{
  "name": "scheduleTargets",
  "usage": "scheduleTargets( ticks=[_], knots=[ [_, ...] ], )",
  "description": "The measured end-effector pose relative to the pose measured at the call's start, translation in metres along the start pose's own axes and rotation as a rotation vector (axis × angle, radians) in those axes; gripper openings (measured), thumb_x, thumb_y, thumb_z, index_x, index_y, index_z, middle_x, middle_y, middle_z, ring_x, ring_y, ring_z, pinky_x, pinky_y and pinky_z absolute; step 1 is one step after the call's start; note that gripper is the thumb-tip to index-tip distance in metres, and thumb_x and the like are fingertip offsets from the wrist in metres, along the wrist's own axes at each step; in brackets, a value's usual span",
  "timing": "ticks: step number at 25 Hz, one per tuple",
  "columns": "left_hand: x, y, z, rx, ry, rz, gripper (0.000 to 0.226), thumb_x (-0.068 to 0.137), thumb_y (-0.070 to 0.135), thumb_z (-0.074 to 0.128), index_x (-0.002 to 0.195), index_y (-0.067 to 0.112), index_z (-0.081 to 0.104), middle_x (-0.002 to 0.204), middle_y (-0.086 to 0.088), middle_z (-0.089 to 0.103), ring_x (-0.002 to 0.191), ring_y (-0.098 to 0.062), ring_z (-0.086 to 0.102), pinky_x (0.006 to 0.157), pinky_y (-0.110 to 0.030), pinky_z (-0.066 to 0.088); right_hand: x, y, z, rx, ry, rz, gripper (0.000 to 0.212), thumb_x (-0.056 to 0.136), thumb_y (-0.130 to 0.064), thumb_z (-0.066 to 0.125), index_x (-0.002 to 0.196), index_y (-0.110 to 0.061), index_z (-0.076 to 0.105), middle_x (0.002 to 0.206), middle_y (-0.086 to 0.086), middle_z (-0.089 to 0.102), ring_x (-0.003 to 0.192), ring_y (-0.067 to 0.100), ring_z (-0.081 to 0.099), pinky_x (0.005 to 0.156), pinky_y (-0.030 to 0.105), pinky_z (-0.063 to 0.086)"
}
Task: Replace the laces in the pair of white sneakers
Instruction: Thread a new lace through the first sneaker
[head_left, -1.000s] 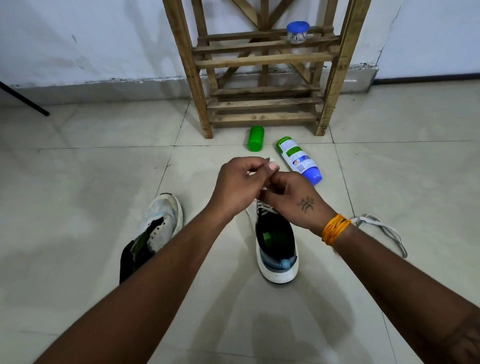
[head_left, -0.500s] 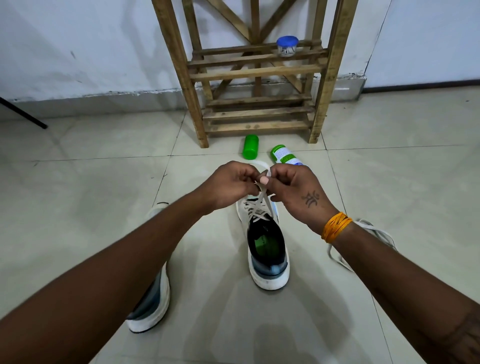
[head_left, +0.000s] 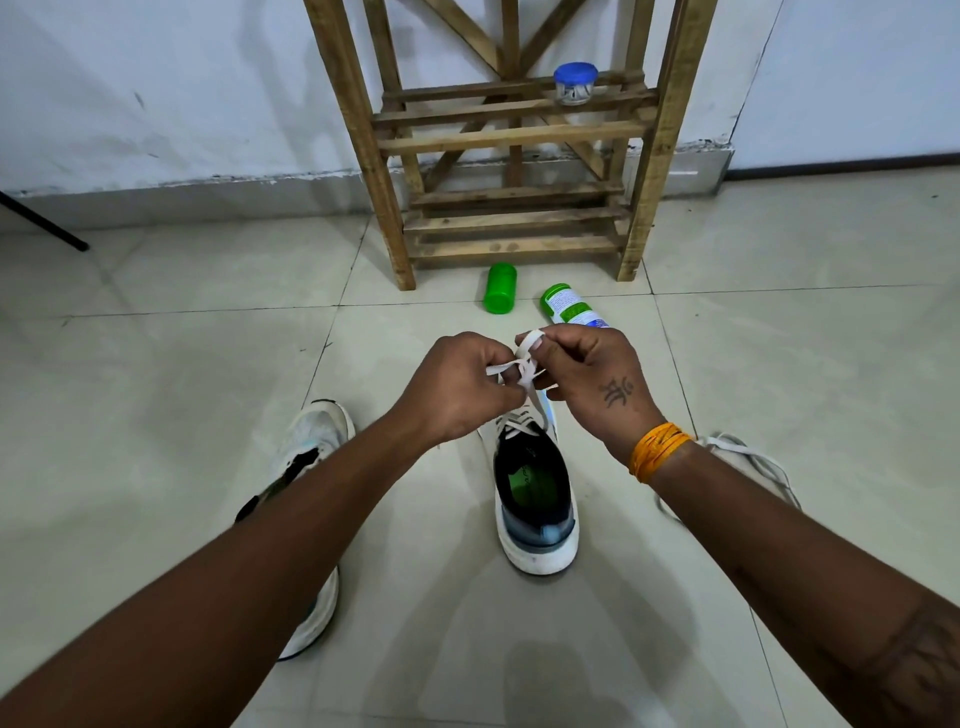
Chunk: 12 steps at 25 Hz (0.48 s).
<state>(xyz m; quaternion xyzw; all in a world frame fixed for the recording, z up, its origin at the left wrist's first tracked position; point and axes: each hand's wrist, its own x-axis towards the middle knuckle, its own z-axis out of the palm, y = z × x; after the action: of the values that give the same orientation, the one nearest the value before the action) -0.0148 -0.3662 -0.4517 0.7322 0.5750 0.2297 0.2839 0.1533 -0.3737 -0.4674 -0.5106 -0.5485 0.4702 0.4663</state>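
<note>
A white lace is pinched between the curled fingers of the left hand and the right hand, just above the laced sneaker standing on the floor. The other sneaker lies partly hidden under the left forearm. A loose lace lies to the right. On the wooden rack a clear jar with a blue lid is seen, its contents unclear. A green bottle and a labelled bottle lie before it.

Tiled floor carries two sneakers, loose lace, green bottle, wooden rack.
</note>
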Motion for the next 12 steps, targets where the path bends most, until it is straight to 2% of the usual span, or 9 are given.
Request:
scheduleTargets(
  ticks=[2, 4, 6, 8, 10, 12],
  knots=[
    [-0.003, -0.002, 0.004, -0.062, 0.060, 0.041, 0.032, 0.078, 0.018, 0.074, 0.057, 0.016, 0.050, 0.057, 0.002, 0.044, 0.056, -0.009, 0.037, 0.055, -0.024, 0.036, 0.000, 0.003, 0.001, 0.038, -0.028, 0.112, 0.030, 0.104, -0.026, 0.058, 0.088, -0.007, 0.074, 0.076, 0.003, 0.076, 0.067, 0.015, 0.071, 0.066, 0.033, 0.060],
    [-0.004, -0.005, 0.005, -0.058, 0.109, 0.119, 0.022, 0.074, 0.027, 0.069, 0.062, 0.017, 0.054, 0.059, 0.002, 0.048, 0.059, -0.011, 0.044, 0.059, -0.026, 0.047, 0.000, 0.004, 0.003, 0.116, -0.064, 0.260, 0.037, 0.106, -0.029, 0.054, 0.085, -0.005, 0.071, 0.072, 0.010, 0.075, 0.059, 0.023, 0.069, 0.065, 0.038, 0.062],
    [-0.009, -0.012, 0.008, 0.149, 0.195, 0.249, 0.015, 0.074, 0.034, 0.065, 0.071, 0.020, 0.061, 0.065, 0.003, 0.054, 0.061, -0.016, 0.051, 0.058, -0.033, 0.050, 0.000, 0.005, 0.004, 0.131, -0.055, 0.375, 0.039, 0.106, -0.029, 0.053, 0.085, 0.000, 0.070, 0.065, 0.014, 0.070, 0.048, 0.026, 0.063, 0.059, 0.035, 0.060],
    [-0.015, -0.017, 0.013, 0.416, 0.308, 0.372, 0.014, 0.079, 0.036, 0.066, 0.078, 0.022, 0.062, 0.068, 0.005, 0.055, 0.060, -0.021, 0.053, 0.050, -0.033, 0.044, 0.002, 0.006, 0.004, 0.063, -0.048, 0.443, 0.036, 0.103, -0.026, 0.056, 0.086, 0.002, 0.070, 0.062, 0.016, 0.065, 0.043, 0.025, 0.056, 0.054, 0.030, 0.056],
    [-0.018, -0.021, 0.015, 0.507, 0.370, 0.476, 0.011, 0.084, 0.032, 0.069, 0.091, 0.023, 0.068, 0.074, 0.003, 0.060, 0.060, -0.024, 0.058, 0.047, -0.032, 0.044, 0.005, 0.007, 0.004, 0.010, -0.047, 0.469, 0.028, 0.098, -0.024, 0.061, 0.084, -0.001, 0.069, 0.065, 0.017, 0.064, 0.042, 0.024, 0.052, 0.052, 0.029, 0.053],
    [-0.018, -0.029, 0.016, 0.539, 0.369, 0.585, 0.019, 0.085, 0.027, 0.071, 0.104, 0.026, 0.074, 0.076, 0.003, 0.063, 0.061, -0.023, 0.062, 0.045, -0.032, 0.046, 0.007, 0.009, 0.003, -0.032, -0.058, 0.470, 0.023, 0.094, -0.025, 0.067, 0.083, -0.005, 0.066, 0.066, 0.016, 0.063, 0.042, 0.025, 0.050, 0.050, 0.029, 0.051]
  ],
)
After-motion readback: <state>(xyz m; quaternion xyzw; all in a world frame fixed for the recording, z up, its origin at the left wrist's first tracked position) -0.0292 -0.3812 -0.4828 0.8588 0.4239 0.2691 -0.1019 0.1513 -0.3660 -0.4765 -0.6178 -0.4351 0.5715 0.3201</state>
